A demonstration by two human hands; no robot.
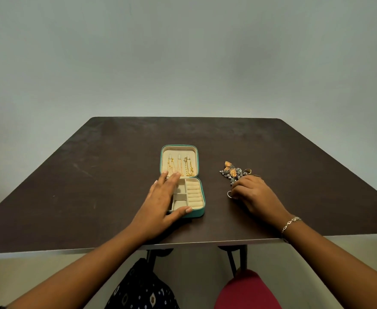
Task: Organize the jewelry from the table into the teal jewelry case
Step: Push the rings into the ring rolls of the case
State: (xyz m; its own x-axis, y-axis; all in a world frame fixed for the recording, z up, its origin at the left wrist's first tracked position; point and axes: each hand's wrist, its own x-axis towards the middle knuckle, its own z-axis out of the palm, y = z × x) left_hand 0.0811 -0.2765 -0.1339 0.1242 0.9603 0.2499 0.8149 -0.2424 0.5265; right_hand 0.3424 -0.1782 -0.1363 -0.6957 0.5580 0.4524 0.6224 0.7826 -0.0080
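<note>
fig. 1, head view, as i see it from my station. i count one teal jewelry case, open flat near the middle of the dark brown table; three gold chains hanging side by side in its far half; one heap of loose jewelry to the right of the case and apart from it; and one small ring lying nearer than the heap. i cannot count the pieces in the heap: gold and silver earrings and a few rings lie tangled together.

the case has a teal shell and a cream lining. its near half holds a column of ring rolls on the right and small square compartments beside them, partly hidden.

the left hand lies flat with fingers straight over the left part of the near half, thumb along the front wall. the right hand, a bracelet on its wrist, has its fingers curled and pinches the ring on the table.
</note>
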